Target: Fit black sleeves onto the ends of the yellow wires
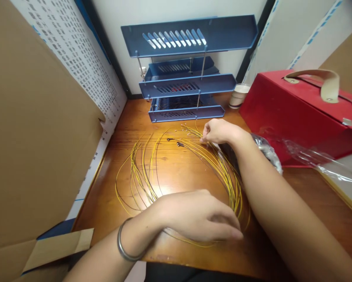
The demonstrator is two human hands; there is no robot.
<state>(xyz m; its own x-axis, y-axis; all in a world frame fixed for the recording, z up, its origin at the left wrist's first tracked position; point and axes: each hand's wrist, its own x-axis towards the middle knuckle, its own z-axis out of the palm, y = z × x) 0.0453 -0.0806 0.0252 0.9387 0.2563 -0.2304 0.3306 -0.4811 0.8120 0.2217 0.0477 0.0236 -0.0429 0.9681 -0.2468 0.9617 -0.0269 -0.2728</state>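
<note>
A loose bundle of thin yellow wires (140, 172) with small dark ends curves across the wooden desk (176, 164). My left hand (199, 215) lies palm down on the near part of the bundle, fingers stretched out and resting on the wires. A metal bangle circles that wrist. My right hand (217, 131) reaches farther back, fingertips pinched together on the far ends of some yellow wires, close to the lowest blue tray.
A blue three-tier letter tray (187, 84) stands at the back of the desk, a paper cup (238, 96) beside it. A red box with a tan handle (299, 105) and clear plastic wrap (320, 160) sit right. Cardboard sheets (37, 129) lean at the left.
</note>
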